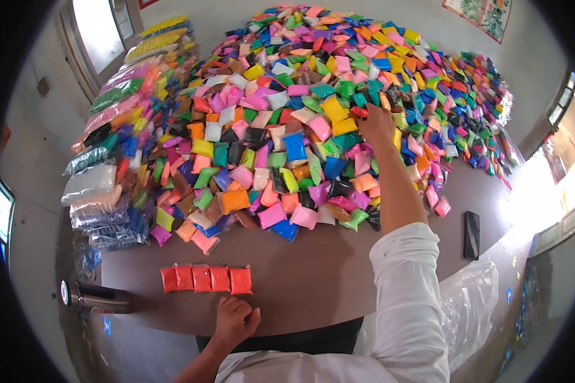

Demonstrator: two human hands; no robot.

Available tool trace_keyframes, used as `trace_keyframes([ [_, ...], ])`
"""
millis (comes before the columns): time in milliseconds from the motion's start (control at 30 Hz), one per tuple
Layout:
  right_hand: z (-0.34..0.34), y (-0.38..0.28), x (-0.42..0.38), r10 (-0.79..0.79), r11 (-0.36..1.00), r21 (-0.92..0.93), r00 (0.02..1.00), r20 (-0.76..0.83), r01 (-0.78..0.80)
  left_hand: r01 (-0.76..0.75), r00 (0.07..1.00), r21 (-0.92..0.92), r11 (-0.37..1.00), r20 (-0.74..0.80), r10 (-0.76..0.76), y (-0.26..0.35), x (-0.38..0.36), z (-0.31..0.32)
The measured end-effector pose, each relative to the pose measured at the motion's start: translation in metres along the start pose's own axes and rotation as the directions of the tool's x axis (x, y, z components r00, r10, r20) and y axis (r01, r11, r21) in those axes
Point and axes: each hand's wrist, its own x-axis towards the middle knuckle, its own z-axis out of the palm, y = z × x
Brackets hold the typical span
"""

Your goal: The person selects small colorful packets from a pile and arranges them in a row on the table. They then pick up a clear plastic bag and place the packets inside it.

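Lie side by side as five red packets (206,279), glossy, plump and squarish in clear film, on the smooth brown bench (300,268). Sit just beyond the left hand (235,318), loosely curled shut at the grip. Reaches with the right hand (377,124) to another red pouch (359,112) in the multicoloured heap (271,137); cannot tell if clamped.
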Motion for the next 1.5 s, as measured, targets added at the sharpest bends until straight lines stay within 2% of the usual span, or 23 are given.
trace_keyframes([
  [100,-0.009,0.003,0.010,0.003,0.992,0.126,1.000,0.026,-0.006,0.003,1.000,-0.013,1.000,-0.002,-0.003,0.000,0.000,0.000],
  [133,-0.010,0.002,0.010,-0.005,0.981,0.194,0.996,-0.090,0.023,0.009,1.000,-0.019,1.000,0.005,-0.009,0.000,0.000,0.000],
  [167,-0.012,0.003,0.009,0.042,0.920,0.391,0.999,0.001,-0.039,0.014,1.000,-0.025,1.000,0.012,-0.013,-0.001,0.000,0.000],
  [233,-0.038,-0.001,-0.005,0.083,0.683,0.699,0.974,0.212,-0.211,0.003,1.000,-0.025,1.000,0.007,-0.003,-0.004,-0.001,0.001],
  [333,-0.083,-0.030,-0.062,-0.013,0.133,0.917,0.924,0.382,-0.377,0.009,0.999,-0.068,0.998,0.041,-0.006,-0.008,0.000,0.000],
  [400,-0.129,-0.069,-0.112,-0.023,0.061,0.891,0.892,0.452,-0.450,0.028,0.998,-0.120,0.992,0.058,-0.021,-0.009,-0.002,-0.003],
  [467,-0.141,-0.086,-0.164,-0.100,0.130,0.861,0.858,0.504,-0.491,0.050,0.998,-0.179,0.983,0.051,-0.041,-0.012,-0.003,-0.005],
  [533,-0.163,-0.102,-0.207,-0.251,0.507,0.731,0.733,0.632,-0.456,0.103,0.994,-0.326,0.940,0.053,-0.091,-0.015,-0.007,-0.004],
  [600,-0.166,-0.126,-0.253,-0.335,0.527,0.752,0.716,0.612,-0.397,0.127,0.991,-0.441,0.889,0.029,-0.127,-0.016,-0.003,-0.007],
  [700,-0.161,-0.154,-0.316,-0.454,0.503,0.859,0.818,0.352,-0.091,0.144,0.988,-0.562,0.814,0.036,-0.150,-0.014,-0.001,-0.010],
  [800,-0.167,-0.180,-0.346,-0.489,0.414,0.896,0.790,0.370,-0.164,0.162,0.987,-0.583,0.796,0.086,-0.138,-0.019,-0.002,-0.016],
  [867,-0.164,-0.189,-0.354,-0.514,0.402,0.904,0.781,0.354,-0.144,0.127,0.992,-0.569,0.813,0.063,-0.111,-0.021,-0.002,-0.018],
  [900,-0.163,-0.194,-0.357,-0.526,0.394,0.909,0.779,0.342,-0.133,0.173,0.985,-0.586,0.792,0.107,-0.136,-0.023,-0.004,-0.019],
  [967,-0.164,-0.215,-0.369,-0.288,0.180,0.902,0.855,0.430,-0.393,0.264,0.964,-0.608,0.749,0.194,-0.183,-0.028,-0.008,-0.023],
  [1000,-0.164,-0.217,-0.372,-0.217,0.110,0.845,0.817,0.534,-0.523,0.273,0.962,-0.628,0.729,0.192,-0.196,-0.030,-0.010,-0.023],
  [1033,-0.165,-0.220,-0.375,-0.142,0.021,0.774,0.765,0.629,-0.633,0.283,0.959,-0.648,0.707,0.191,-0.209,-0.030,-0.011,-0.021],
  [1067,-0.167,-0.214,-0.375,-0.118,-0.004,0.655,0.651,0.750,-0.755,0.292,0.956,-0.668,0.685,0.190,-0.221,-0.030,-0.012,-0.019],
  [1100,-0.168,-0.209,-0.374,-0.097,-0.034,0.518,0.518,0.850,-0.855,0.241,0.971,-0.637,0.732,0.153,-0.186,-0.030,-0.013,-0.017],
  [1133,-0.169,-0.207,-0.375,-0.172,-0.004,0.420,0.414,0.894,-0.908,0.189,0.982,-0.601,0.777,0.117,-0.148,-0.031,-0.014,-0.015],
  [1233,-0.166,-0.212,-0.390,-0.173,0.146,0.442,0.417,0.892,-0.885,0.087,0.996,-0.540,0.837,0.048,-0.072,-0.031,-0.014,-0.012],
  [1333,-0.164,-0.226,-0.390,-0.157,0.049,0.702,0.689,0.708,-0.710,0.057,0.998,-0.512,0.857,0.053,-0.035,-0.032,-0.012,-0.013],
  [1467,-0.169,-0.221,-0.386,-0.209,0.237,0.733,0.704,0.679,-0.637,0.081,0.997,-0.540,0.838,0.058,-0.059,-0.034,-0.012,-0.011],
  [1500,-0.169,-0.216,-0.388,-0.240,0.305,0.741,0.704,0.668,-0.599,0.062,0.995,-0.496,0.866,0.097,-0.016,-0.035,-0.011,-0.011],
])
